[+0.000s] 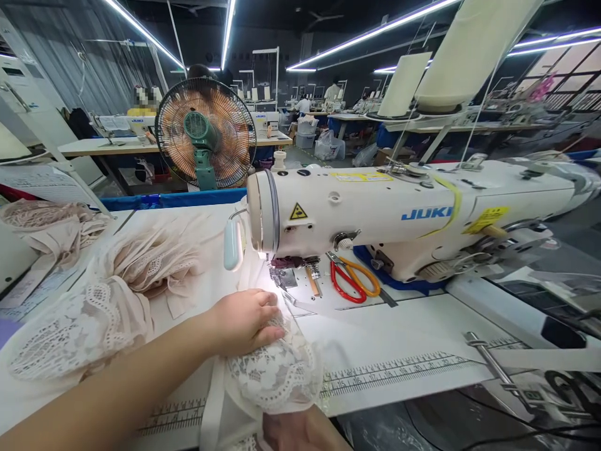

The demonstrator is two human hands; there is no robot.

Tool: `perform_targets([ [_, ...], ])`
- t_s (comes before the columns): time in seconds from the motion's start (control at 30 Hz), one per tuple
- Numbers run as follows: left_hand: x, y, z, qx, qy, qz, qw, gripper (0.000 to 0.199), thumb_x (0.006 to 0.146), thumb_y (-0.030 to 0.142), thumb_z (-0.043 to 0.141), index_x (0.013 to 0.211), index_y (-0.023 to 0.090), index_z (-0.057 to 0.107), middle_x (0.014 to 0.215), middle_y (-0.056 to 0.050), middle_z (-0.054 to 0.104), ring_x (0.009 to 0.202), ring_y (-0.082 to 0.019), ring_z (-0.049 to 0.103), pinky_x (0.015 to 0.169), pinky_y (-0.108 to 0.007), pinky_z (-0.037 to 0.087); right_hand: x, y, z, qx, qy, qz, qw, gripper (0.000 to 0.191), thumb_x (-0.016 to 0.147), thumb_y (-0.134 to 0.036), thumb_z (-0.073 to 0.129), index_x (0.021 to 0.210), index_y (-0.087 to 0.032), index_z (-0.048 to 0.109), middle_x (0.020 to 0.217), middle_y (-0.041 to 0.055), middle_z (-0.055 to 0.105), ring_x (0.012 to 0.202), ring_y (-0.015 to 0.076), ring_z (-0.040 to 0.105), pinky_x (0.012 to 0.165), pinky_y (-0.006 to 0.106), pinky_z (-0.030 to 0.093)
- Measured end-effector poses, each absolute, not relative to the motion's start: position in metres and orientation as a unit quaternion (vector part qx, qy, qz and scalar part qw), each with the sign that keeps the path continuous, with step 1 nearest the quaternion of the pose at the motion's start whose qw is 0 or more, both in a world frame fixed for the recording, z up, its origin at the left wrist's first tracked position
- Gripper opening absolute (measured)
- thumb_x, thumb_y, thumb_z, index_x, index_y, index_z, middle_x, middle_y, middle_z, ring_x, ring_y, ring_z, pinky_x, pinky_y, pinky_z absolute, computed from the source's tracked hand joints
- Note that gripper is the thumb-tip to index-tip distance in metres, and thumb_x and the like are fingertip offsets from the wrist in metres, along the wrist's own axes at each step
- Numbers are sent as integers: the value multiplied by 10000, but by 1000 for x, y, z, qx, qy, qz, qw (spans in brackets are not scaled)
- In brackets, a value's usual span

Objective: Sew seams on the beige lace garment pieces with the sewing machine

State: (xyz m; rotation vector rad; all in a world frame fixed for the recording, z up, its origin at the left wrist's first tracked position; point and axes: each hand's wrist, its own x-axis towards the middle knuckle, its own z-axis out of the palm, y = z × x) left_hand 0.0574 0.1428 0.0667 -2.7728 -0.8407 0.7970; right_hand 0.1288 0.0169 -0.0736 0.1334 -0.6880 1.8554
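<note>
A pale lace bra (277, 376) lies at the front of the white sewing machine (338, 207), with one end running under the needle area. My left hand (251, 319) presses on its upper part, fingers bent together over the lace just in front of the presser foot. Below the table edge, my right hand (300, 432) holds the lower end of the bra from underneath; its fingertips are hidden by the cloth. Red-handled scissors (347, 282) and a pair with orange handles (366, 275) lie on the machine bed to the right of the needle.
A heap of similar lace pieces (145, 263) covers the table on the left. Printed ruler tape (394, 376) runs along the front edge. A fan (205, 133) stands behind the table, and large thread cones (404, 84) rise above the machine. Other workstations fill the background.
</note>
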Motion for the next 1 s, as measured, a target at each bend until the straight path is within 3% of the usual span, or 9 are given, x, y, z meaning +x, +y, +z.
perform_targets([
  [0.1, 60, 146, 69, -916, -289, 270, 67, 540, 888, 538, 265, 1177, 182, 550, 1290, -71, 459, 1162, -242, 452, 954, -394, 432, 125, 22, -67, 102, -217, 808, 538, 730, 667, -372, 713, 1326, -225, 435, 1369, 68, 343, 1202, 177, 448, 1093, 322, 297],
  [0.33, 65, 157, 73, -908, -303, 281, 68, 540, 890, 517, 262, 1192, 177, 555, 1307, -66, 454, 1179, -231, 448, 985, -383, 414, 116, 38, -52, 87, -226, 752, 613, 796, 669, -392, 703, 1357, -135, 395, 1178, 138, 519, 1176, 156, 472, 1145, 322, 171],
  [0.8, 62, 167, 64, -900, -278, 295, 160, 595, 884, 539, 293, 1281, 149, 504, 1313, -81, 446, 1160, -265, 442, 991, -405, 402, 106, 56, -44, 71, -185, 739, 643, 675, 645, -321, 672, 1266, -134, 485, 1208, 120, 491, 1187, 180, 453, 1088, 320, 298],
  [1.0, 60, 172, 61, -906, -243, 285, 199, 605, 891, 548, 254, 1268, 151, 513, 1288, -78, 466, 1138, -254, 438, 1006, -419, 364, 102, 74, -64, 44, -349, 690, 632, 516, 772, -312, 535, 1265, -170, 484, 1195, 93, 495, 1170, 150, 461, 1120, 292, 242],
])
